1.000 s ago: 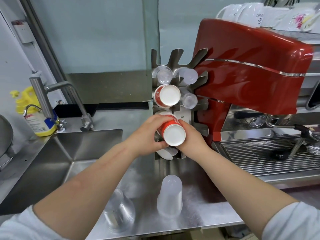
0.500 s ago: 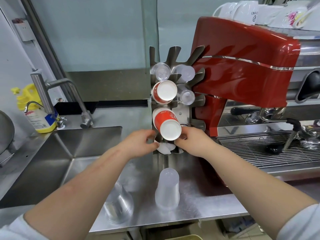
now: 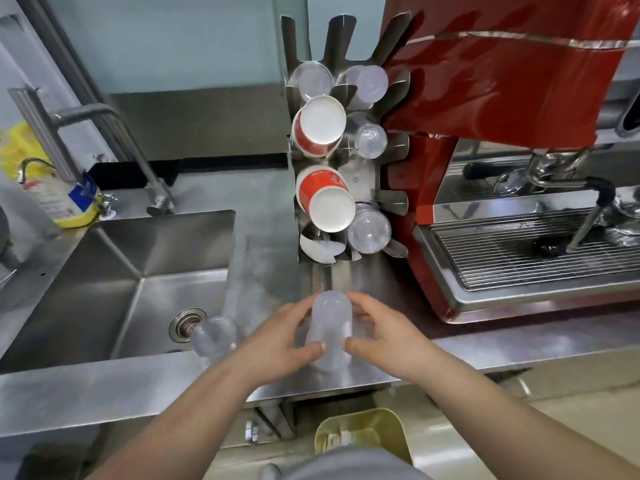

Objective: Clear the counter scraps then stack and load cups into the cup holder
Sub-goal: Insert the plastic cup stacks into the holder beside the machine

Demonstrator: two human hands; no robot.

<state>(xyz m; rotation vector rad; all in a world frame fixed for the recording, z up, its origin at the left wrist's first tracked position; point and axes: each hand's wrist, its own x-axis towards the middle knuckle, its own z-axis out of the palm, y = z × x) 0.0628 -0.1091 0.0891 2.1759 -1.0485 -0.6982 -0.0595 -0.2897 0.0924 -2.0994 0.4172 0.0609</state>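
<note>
Counter point(image 3: 104, 386): brushed stainless steel, dull sheen, fine scuffing near its front edge. Sink point(image 3: 114, 278): same steel, smoother, reflective walls. Cup holder point(image 3: 377, 174): bent sheet metal, satin finish. Frosted cup stack point(image 3: 330, 332): translucent plastic, matt. Clear cups point(image 3: 213, 337) at the sink's front edge: transparent plastic, glossy. Red cups point(image 3: 322, 194): paper, matt white bases. Espresso machine point(image 3: 502, 84): glossy red lacquered shell; wire drip grille, bright metal.

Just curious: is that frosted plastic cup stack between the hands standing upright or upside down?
Upside down: the frosted plastic cup stack shows its closed, rounded base on top, and both hands, left hand and right hand, grip its sides.
</note>
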